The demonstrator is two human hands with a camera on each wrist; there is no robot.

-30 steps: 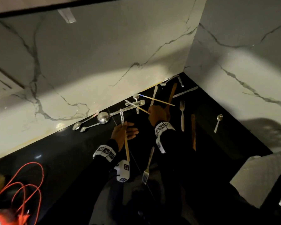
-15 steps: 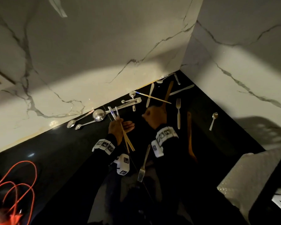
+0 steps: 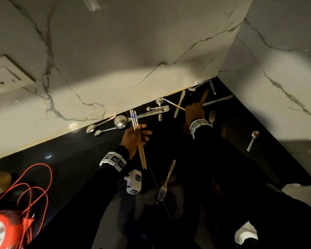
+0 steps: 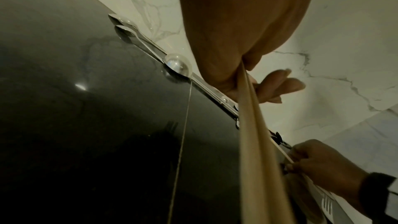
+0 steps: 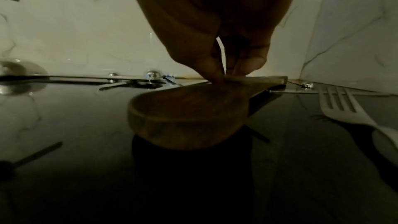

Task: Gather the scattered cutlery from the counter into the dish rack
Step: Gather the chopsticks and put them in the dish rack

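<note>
My left hand (image 3: 137,136) grips a bundle of wooden chopsticks (image 3: 140,151) with blue-and-white tops, held above the black counter (image 3: 75,159); the left wrist view shows the sticks (image 4: 254,142) running through that hand (image 4: 247,77). Further back, my right hand (image 3: 194,112) pinches the near end of a single chopstick (image 3: 171,103) where it crosses the handle of a wooden spoon (image 5: 187,111). In the right wrist view, thumb and finger of the right hand (image 5: 224,73) meet right on that handle. No dish rack is in view.
Along the marble wall lie a steel ladle (image 3: 120,122) and two teaspoons (image 3: 91,128). A steel fork (image 3: 166,182) lies near me, a white fork (image 3: 211,117) and a small spoon (image 3: 252,139) to the right. An orange cable reel (image 3: 34,186) sits at the left.
My right hand has moved from the spoon's bowl back to the lone chopstick. In my left hand the splayed chopsticks have drawn together into one straight bundle.
</note>
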